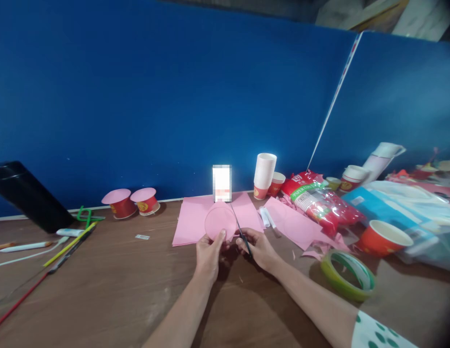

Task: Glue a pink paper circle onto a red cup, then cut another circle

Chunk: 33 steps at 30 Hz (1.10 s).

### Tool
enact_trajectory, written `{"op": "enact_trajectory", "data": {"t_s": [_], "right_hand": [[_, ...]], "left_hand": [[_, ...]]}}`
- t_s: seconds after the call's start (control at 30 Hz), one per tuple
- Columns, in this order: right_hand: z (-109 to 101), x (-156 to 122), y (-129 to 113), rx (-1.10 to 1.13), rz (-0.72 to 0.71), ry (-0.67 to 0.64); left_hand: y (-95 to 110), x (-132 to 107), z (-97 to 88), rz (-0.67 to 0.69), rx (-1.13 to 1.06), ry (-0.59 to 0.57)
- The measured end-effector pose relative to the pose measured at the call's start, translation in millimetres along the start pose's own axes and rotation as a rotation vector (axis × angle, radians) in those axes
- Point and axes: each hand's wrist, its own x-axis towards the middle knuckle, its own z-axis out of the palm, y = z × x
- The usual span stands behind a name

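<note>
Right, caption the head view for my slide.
Left hand holds a pink paper disc, right hand grips scissors, near pink paper sheets on a brown tabletop.

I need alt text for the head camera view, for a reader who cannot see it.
A person's left hand holds a pink paper disc while the right hand holds scissors close to its edge, over a brown table. Pink sheets lie behind; two red cups with pink tops stand to the left, and a tape roll lies to the right.

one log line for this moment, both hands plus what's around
left hand: holds pink paper disc | right hand: holds scissors beside disc | beyond: pink sheets | right: tape roll
</note>
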Motion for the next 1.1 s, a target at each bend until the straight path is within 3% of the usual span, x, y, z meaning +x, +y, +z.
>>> {"op": "enact_trajectory", "data": {"t_s": [1.1], "right_hand": [[-0.1,0.2,1.2,-0.026,-0.009,0.016]], "left_hand": [[-1.0,1.0,-1.3,-0.024,0.015,-0.001]]}}
